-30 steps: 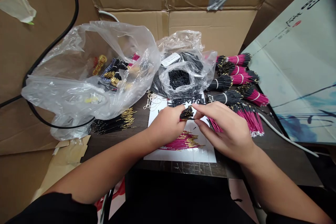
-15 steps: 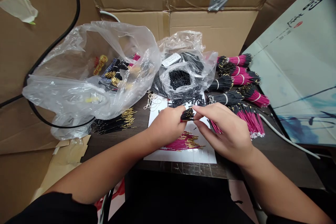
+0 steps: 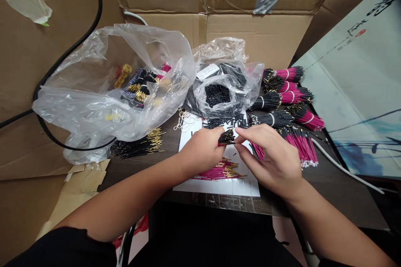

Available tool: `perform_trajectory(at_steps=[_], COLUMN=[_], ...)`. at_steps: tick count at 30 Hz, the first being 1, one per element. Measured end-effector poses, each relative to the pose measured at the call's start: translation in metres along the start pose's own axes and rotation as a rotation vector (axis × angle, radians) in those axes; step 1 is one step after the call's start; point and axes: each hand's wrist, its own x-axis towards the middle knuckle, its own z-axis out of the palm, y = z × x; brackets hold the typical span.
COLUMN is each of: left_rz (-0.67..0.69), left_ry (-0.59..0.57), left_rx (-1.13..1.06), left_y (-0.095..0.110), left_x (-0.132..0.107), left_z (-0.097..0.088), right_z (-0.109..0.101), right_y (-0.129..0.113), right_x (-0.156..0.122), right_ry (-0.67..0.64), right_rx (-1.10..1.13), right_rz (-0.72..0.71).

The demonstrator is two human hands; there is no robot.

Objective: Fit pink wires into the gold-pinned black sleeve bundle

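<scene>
My view has swung slightly left since a moment ago, so the dark table point(image 3: 332, 200) sits further right. My left hand point(image 3: 199, 152) grips a small bundle of black wires point(image 3: 226, 137) above a white paper sheet point(image 3: 188, 185); my right hand point(image 3: 272, 158) is open just beside the bundle's tip.
</scene>
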Motion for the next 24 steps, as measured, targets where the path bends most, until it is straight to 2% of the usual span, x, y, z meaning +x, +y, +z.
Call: perform_trajectory(at_steps=[5,9,12,15,20,24], left_rz=[-0.003,-0.01,-0.016,0.0,0.045,0.046], left_ry=[0.01,0.008,0.009,0.028,0.088,0.09], left_rx=[0.051,0.026,-0.011,-0.051,-0.082,-0.094], left_y=[-0.001,0.0,-0.002,-0.007,-0.013,-0.018], left_x=[0.0,0.0,0.0,0.001,0.003,0.006], left_z=[0.002,0.0,-0.002,-0.004,-0.009,-0.011], right_z=[0.004,0.007,0.011,0.017,0.026,0.026], right_y=[0.005,0.006,0.001,-0.003,-0.003,-0.008], right_x=[-0.004,-0.011,-0.014,-0.015,-0.014,-0.012], right_ry=[0.012,0.077,0.067,0.057,0.035,-0.007], right_rx=[-0.116,-0.287,-0.42,-0.509,-0.472,-0.489], right_rz=[-0.093,-0.267,-0.352,-0.371,-0.302,-0.346])
